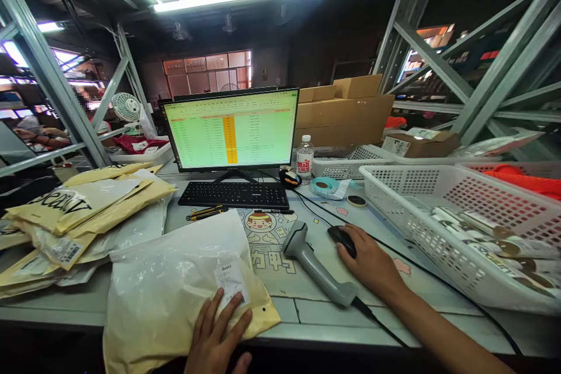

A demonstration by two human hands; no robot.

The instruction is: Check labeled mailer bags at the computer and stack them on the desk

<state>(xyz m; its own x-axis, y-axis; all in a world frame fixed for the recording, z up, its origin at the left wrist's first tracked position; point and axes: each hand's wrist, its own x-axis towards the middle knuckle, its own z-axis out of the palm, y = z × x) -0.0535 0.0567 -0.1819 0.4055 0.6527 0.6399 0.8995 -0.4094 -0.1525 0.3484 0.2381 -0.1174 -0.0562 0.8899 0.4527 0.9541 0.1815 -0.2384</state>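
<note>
My left hand (219,330) lies flat with its fingers spread on a pale yellow plastic mailing bag (170,280) at the desk's front edge. Its fingertips touch the white printed label (230,280) on the bag. Over a black computer mouse (343,241) rests my right hand (372,260), its fingers curved around it. Between the two hands a grey handheld barcode scanner (318,266) lies on the desk mat, its black cable running toward the front edge. Behind them stand a black keyboard (234,194) and a monitor (232,131) showing a spreadsheet with an orange column.
Several stacked mailing bags (87,204) fill the left side. At right, a white perforated basket (403,210) holds rolled items. A water bottle (305,158), blue tape roll (324,185) and utility knives (207,213) lie around the keyboard. Cardboard boxes (346,120) stand behind the monitor.
</note>
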